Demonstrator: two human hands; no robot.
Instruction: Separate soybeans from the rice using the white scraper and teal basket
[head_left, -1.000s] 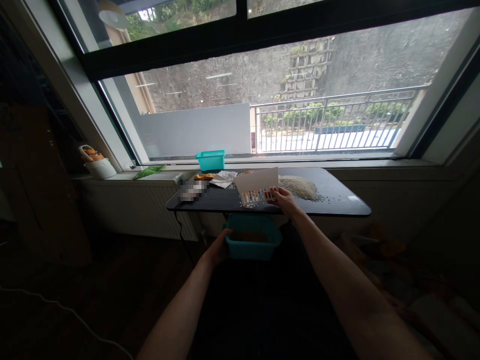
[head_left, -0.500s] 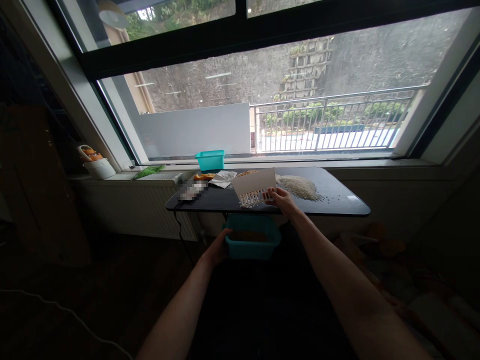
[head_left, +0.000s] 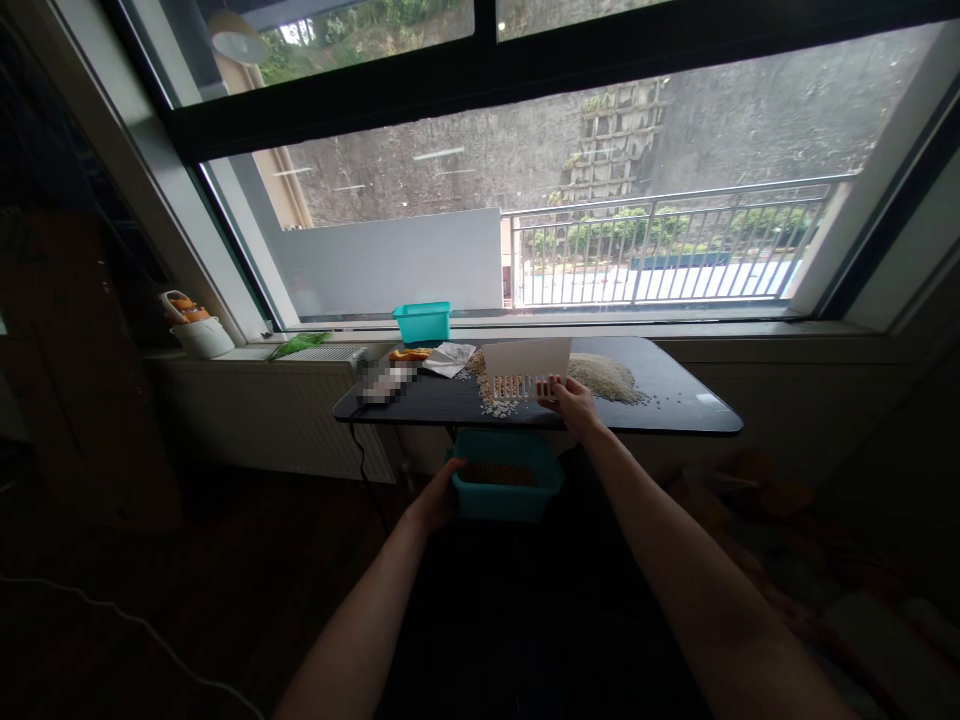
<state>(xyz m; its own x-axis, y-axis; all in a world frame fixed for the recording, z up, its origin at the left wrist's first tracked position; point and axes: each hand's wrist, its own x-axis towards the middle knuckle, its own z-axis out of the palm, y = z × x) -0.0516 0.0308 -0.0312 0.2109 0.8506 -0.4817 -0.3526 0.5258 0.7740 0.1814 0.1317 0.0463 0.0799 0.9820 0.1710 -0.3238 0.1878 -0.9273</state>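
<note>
My right hand point(head_left: 571, 401) is closed on the lower right corner of a white slotted scoop point(head_left: 525, 366), which stands on the black table point(head_left: 675, 395) over a small scatter of pale grains point(head_left: 496, 405). A bigger heap of grains point(head_left: 604, 376) lies just right of the scoop. My left hand point(head_left: 437, 500) grips the left rim of a teal bin point(head_left: 506, 487) held below the table's front edge, with brownish contents inside.
A second teal bin point(head_left: 422, 322) sits on the window sill. An orange item point(head_left: 409, 354), white paper packets point(head_left: 448, 358) and a blurred object point(head_left: 386, 382) lie on the table's left part. A white pot point(head_left: 201, 335) stands on the radiator shelf at left.
The scoop has shifted right and turned more upright, square to me; a scatter of grains now lies on the table under its slots. My left hand and the bin have stayed put.
</note>
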